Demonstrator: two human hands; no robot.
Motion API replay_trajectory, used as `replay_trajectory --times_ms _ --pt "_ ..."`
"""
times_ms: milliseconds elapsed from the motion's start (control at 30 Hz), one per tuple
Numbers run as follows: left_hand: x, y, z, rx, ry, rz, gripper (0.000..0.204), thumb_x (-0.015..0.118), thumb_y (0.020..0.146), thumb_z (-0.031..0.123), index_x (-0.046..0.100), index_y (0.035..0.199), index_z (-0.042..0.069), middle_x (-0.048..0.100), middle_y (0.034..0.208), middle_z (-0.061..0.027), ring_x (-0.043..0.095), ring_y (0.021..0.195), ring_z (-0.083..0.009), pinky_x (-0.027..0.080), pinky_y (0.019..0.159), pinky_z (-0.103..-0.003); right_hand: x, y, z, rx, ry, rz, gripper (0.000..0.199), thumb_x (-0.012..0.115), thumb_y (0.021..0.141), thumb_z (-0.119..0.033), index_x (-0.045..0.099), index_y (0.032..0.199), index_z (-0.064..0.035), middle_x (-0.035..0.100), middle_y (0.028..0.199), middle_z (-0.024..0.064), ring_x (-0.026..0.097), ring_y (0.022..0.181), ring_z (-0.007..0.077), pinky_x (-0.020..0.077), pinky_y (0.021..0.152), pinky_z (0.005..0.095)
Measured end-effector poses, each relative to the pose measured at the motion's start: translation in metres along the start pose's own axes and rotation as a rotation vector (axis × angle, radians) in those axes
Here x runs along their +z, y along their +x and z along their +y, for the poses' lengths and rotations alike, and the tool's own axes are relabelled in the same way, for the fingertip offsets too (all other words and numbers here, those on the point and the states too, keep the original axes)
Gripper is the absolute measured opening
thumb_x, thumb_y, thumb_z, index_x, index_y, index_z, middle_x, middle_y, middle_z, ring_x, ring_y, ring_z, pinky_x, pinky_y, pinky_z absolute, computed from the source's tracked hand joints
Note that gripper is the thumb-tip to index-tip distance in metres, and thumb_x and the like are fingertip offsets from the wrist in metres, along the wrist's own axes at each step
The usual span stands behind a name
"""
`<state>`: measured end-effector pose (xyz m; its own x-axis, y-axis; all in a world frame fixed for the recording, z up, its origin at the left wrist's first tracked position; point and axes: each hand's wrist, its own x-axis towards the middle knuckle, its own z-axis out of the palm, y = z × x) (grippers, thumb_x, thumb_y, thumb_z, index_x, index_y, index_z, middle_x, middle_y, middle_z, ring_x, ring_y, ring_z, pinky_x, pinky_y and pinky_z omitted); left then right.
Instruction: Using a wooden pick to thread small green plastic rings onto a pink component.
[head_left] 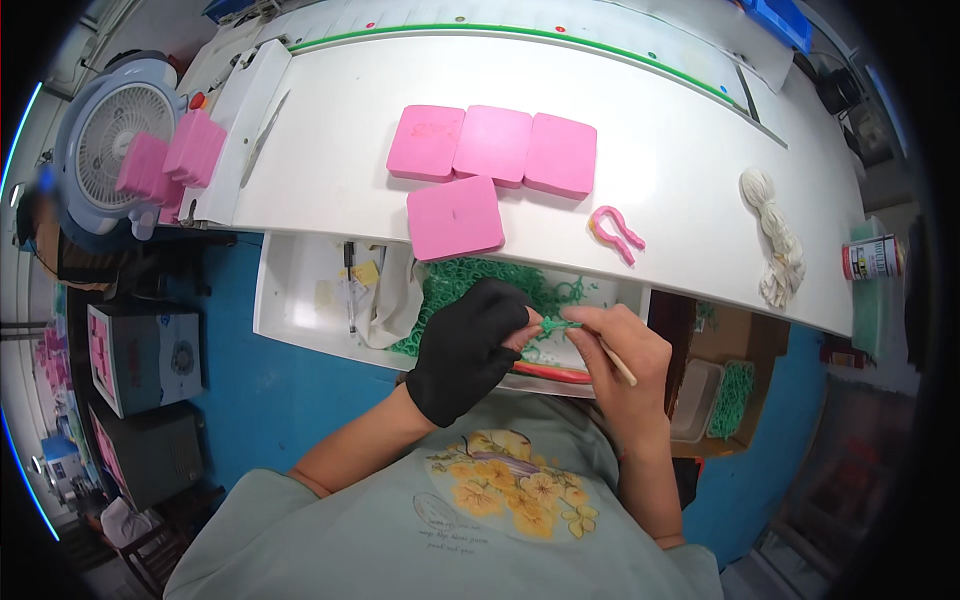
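My left hand [465, 350] wears a black glove with bare fingertips, which pinch a small green piece [550, 325]. From the other side, the thumb and forefinger of my right hand [628, 350] meet at the same piece. A slim tool with a pale wooden handle [620, 366] lies in my right grip; its tip is hard to make out. Both hands are over an open white drawer [290, 318]. Loose green rings [485, 272] are heaped in it beneath my fingers. A red and yellow strip [552, 373] runs along the drawer's near side.
Pink blocks [492, 140] and a U-shaped pink strip [630, 240] lie on the white table [330, 150]. A white yarn hank [775, 240] is to the right, a fan [125, 125] far left. Right of the drawer, a cardboard box [745, 335] holds a tray of green pieces [733, 400].
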<state>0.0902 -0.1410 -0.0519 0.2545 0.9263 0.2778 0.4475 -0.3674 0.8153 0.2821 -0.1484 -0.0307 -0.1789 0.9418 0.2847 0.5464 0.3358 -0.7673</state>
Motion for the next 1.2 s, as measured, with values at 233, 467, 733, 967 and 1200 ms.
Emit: replay_trajectory --times_ms 233,467,733,967,1200 --pt "0.000 0.001 0.001 0.065 0.018 0.025 0.011 0.072 0.083 0.010 0.066 0.092 0.006 0.060 0.093 -0.0080 0.063 0.077 -0.0243 0.052 0.065 -0.033 0.009 -0.003 0.008 -0.038 -0.009 0.000 0.014 0.071 0.081 0.000 0.069 0.094 -0.0031 0.060 0.072 0.0116 0.060 0.061 0.0272 0.0459 0.055 0.0349" --pt "0.001 -0.001 0.003 0.016 -0.029 0.013 0.011 0.072 0.083 0.008 0.066 0.092 0.006 0.061 0.094 -0.0083 0.063 0.078 -0.0237 0.052 0.066 -0.033 0.010 -0.005 0.008 -0.012 -0.008 -0.016 0.013 0.070 0.082 -0.001 0.069 0.094 -0.0031 0.061 0.073 0.0121 0.061 0.061 0.0278 0.0463 0.055 0.0354" --pt "0.001 -0.001 0.003 0.007 -0.049 0.008 0.011 0.072 0.083 0.007 0.066 0.093 0.005 0.060 0.096 -0.0086 0.063 0.079 -0.0238 0.051 0.066 -0.033 0.012 -0.006 0.010 -0.008 0.001 -0.015 0.013 0.070 0.082 0.000 0.069 0.095 -0.0027 0.062 0.074 0.0125 0.062 0.063 0.0281 0.0470 0.056 0.0353" --pt "0.002 -0.002 -0.001 0.023 -0.046 -0.001 0.014 0.072 0.082 0.006 0.066 0.094 0.005 0.060 0.097 -0.0089 0.063 0.080 -0.0229 0.051 0.067 -0.032 0.013 -0.007 0.009 -0.021 -0.014 -0.003 0.015 0.071 0.080 0.001 0.069 0.094 -0.0022 0.062 0.073 0.0129 0.062 0.063 0.0285 0.0475 0.056 0.0359" --pt "0.001 -0.005 0.000 -0.119 -0.198 -0.085 0.015 0.074 0.080 0.008 0.069 0.093 0.006 0.061 0.105 -0.0069 0.061 0.085 -0.0175 0.050 0.069 -0.030 0.017 -0.008 0.009 -0.120 -0.051 0.043 0.017 0.071 0.078 0.003 0.069 0.094 -0.0014 0.063 0.073 0.0126 0.062 0.063 0.0285 0.0478 0.054 0.0365"
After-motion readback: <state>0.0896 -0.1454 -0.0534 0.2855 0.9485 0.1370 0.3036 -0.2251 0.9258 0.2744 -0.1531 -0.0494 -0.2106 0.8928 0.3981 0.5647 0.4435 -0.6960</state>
